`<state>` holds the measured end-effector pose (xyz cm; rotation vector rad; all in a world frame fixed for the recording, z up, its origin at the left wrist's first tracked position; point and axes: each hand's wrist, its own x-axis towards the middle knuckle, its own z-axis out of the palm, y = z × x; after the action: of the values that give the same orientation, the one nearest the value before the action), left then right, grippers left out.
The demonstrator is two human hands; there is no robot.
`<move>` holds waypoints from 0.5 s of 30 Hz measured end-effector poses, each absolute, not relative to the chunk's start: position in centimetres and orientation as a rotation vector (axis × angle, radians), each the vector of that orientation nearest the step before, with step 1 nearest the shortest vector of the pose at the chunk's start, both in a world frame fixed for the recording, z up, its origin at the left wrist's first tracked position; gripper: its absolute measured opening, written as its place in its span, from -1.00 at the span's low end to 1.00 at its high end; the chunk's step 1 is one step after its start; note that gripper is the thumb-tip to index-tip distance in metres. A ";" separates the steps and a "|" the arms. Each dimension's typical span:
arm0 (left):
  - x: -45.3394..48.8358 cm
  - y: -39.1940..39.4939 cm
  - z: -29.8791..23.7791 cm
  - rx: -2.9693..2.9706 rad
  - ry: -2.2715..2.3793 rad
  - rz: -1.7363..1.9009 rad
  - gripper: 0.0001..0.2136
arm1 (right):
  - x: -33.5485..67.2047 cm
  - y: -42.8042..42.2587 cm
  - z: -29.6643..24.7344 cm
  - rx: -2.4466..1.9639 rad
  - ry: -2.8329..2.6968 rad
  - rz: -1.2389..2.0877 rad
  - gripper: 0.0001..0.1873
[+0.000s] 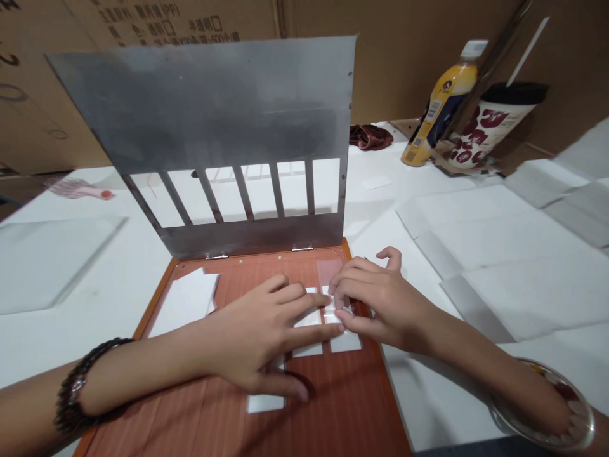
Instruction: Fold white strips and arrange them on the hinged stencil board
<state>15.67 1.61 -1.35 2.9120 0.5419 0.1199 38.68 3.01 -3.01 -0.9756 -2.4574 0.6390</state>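
Take the wooden board (342,406) as the clock, with 12 o'clock at its far edge. Lies on a white counter (399,390). Near its centre, note left hand (259,324), opened wide, with thumb toward 5 o'clock and two fingers stretched toward 3 o'clock, reaching the outer white card (345,341); seems to grip nothing. At 2 o'clock, note right hand (378,295), half curled, with thumb and fingertips drawn close over that same card; cannot tell whether pinched on anything. Sits just inside the board's right edge, with a thin strip of wood between.

Toward 9 o'clock from it, across a slim gap, see a second white card (308,349), then a lower white card (265,404), both partly under left hand. At 10 o'clock, see loose white cards (183,301), overlapping, with uneven edges.

At 12 o'clock, see slotted metal plate (214,108), hinged and standing up, walling off the far edge. Find widest open wood at 5 o'clock. Past the right edge, find a strip of open counter, then white sheets (499,216). Well apart at 1 o'clock: yellow bottle (454,92), lidded cup (497,124).
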 end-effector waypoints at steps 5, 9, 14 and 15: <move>15.6 1.7 -1.5 2.909 0.529 0.138 -0.41 | 38.6 3.0 -3.1 -0.976 -2.463 0.631 -0.85; 15.7 1.6 -1.5 2.907 0.530 0.144 -0.43 | 38.6 3.0 -3.1 -0.981 -2.465 0.631 -0.86; 15.8 1.6 -1.4 2.895 0.533 0.137 -0.42 | 38.7 2.9 -3.0 -0.977 -2.460 0.633 -0.86; 15.8 1.6 -1.5 2.895 0.536 0.138 -0.43 | 38.7 2.9 -3.0 -0.975 -2.460 0.631 -0.86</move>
<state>15.76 1.64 -1.47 2.8945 0.5358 0.1376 38.66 2.94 -3.04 -0.9752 -2.4600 0.6307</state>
